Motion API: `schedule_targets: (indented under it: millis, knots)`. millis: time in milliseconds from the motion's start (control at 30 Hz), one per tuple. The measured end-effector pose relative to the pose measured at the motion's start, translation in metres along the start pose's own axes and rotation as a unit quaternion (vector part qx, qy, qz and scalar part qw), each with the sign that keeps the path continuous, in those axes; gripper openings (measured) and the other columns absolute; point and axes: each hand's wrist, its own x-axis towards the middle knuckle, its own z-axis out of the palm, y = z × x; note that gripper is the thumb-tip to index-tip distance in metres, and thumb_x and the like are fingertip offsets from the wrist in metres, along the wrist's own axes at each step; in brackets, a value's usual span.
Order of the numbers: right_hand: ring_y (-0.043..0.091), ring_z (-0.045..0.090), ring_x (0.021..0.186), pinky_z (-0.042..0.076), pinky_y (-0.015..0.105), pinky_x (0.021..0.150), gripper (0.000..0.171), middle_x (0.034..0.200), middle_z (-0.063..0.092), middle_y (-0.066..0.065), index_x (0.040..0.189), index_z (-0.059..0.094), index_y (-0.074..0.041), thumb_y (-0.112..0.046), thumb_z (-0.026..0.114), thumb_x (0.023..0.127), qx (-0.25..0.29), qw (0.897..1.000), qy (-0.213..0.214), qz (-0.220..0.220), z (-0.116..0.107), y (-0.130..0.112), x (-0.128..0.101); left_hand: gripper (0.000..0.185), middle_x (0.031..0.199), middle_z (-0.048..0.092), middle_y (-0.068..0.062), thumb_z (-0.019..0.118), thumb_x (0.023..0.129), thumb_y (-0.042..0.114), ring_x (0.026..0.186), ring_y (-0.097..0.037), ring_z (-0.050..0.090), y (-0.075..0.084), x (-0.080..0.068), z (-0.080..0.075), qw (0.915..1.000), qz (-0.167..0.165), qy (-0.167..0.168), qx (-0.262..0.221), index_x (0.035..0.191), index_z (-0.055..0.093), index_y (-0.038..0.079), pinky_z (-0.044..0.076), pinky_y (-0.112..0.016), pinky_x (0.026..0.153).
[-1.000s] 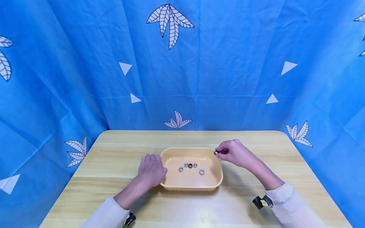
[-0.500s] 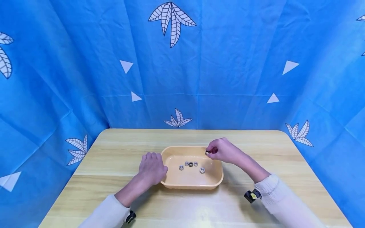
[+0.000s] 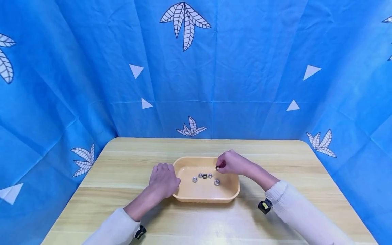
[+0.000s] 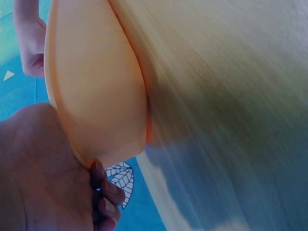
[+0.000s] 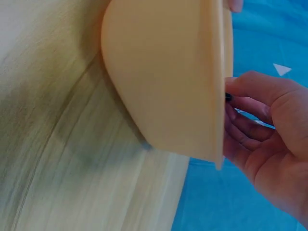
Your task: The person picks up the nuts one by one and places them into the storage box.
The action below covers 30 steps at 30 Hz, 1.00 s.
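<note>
A shallow peach plastic tray (image 3: 204, 200) sits on the table with several hex nuts inside: silver ones, such as the larger nut (image 3: 217, 182) at the right, and a dark nut (image 3: 205, 176) in the middle group. My left hand (image 3: 163, 181) grips the tray's left rim, its fingers curled over the edge in the left wrist view. Over the tray's back right part, my right hand (image 3: 234, 163) pinches a small dark nut (image 3: 217, 168) between thumb and fingertips. In the right wrist view the tray wall mostly hides that nut (image 5: 228, 96).
The tray stands on a light wood-grain table (image 3: 128, 160). A blue curtain (image 3: 251, 68) with leaf and triangle prints hangs behind and along both sides. Each wrist carries a small black camera, such as the right one (image 3: 264, 206).
My right hand has moved left and inward with the pinched nut, from the tray's right rim to over its inside. The left hand and the nuts in the tray stay put.
</note>
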Motion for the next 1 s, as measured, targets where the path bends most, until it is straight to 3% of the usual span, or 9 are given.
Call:
schedule_targets:
  millis: [100, 333, 733, 1000]
  knots:
    - [0.000, 0.056, 0.067, 0.048, 0.016, 0.064, 0.005, 0.077, 0.072, -0.004, 0.082, 0.077, -0.010, -0.006, 0.078, 0.083, -0.001, 1.000, -0.022, 0.008, 0.005, 0.001, 0.005, 0.033, 0.091, 0.047, -0.013, 0.054, 0.096, 0.033, 0.091, -0.032, 0.043, -0.001, 0.000, -0.001, 1.0000, -0.002, -0.002, -0.002, 0.097, 0.051, 0.001, 0.036, -0.046, 0.088]
    - [0.002, 0.036, 0.057, 0.031, 0.017, 0.057, 0.028, 0.062, 0.044, -0.010, 0.063, 0.061, -0.012, 0.000, 0.075, 0.084, -0.013, 0.998, -0.066, 0.017, 0.016, 0.000, 0.010, 0.031, 0.089, 0.045, -0.011, 0.054, 0.096, 0.032, 0.091, -0.031, 0.041, -0.001, -0.001, -0.002, 1.0000, -0.002, -0.006, -0.005, 0.096, 0.051, 0.002, 0.035, -0.043, 0.087]
    - [0.006, 0.037, 0.058, 0.029, 0.020, 0.056, 0.039, 0.056, 0.038, -0.011, 0.056, 0.053, -0.018, -0.004, 0.081, 0.080, -0.066, 0.992, -0.100, 0.047, 0.029, -0.003, 0.014, 0.032, 0.089, 0.045, -0.012, 0.055, 0.096, 0.033, 0.091, -0.031, 0.041, -0.001, -0.003, -0.001, 0.9999, -0.001, -0.009, -0.005, 0.097, 0.051, 0.001, 0.035, -0.044, 0.086]
    - [0.007, 0.035, 0.055, 0.028, 0.021, 0.054, 0.046, 0.054, 0.031, -0.009, 0.054, 0.045, -0.018, 0.001, 0.077, 0.080, -0.091, 0.989, -0.103, 0.058, 0.030, -0.009, 0.015, 0.032, 0.089, 0.045, -0.011, 0.055, 0.096, 0.033, 0.089, -0.031, 0.041, -0.002, -0.002, 0.000, 1.0000, -0.001, -0.003, -0.002, 0.096, 0.051, 0.001, 0.034, -0.044, 0.085]
